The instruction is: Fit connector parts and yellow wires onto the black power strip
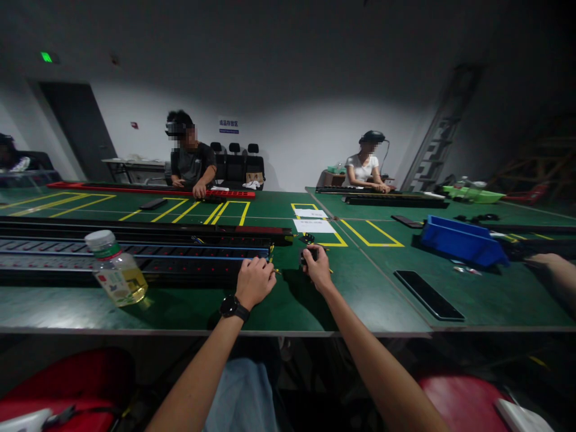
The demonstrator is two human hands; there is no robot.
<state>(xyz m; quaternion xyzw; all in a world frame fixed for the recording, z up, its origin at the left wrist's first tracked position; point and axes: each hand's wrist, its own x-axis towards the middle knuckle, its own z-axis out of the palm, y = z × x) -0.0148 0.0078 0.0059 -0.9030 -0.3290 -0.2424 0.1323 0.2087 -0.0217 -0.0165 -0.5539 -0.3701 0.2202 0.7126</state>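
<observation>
My left hand [255, 281], a dark watch on its wrist, is closed at the right end of a long black strip with a blue edge [180, 257]. Its fingertips pinch a thin yellow wire [278, 272] that pokes out past them. Just right of it, my right hand [318, 270] is closed around a small black block [308, 257], whose exact kind I cannot make out. More yellow wires [271, 251] stick up at the strip's end. Beyond my right hand lies a small black object [306, 238] on the green table.
A bottle [117, 279] stands in front of the strips. White papers [314, 225] lie ahead; a phone [427, 295] and a blue bin [461, 240] are to the right. Another person's arm [553, 273] reaches in at far right. Two people [193, 159] [363, 168] work across the table.
</observation>
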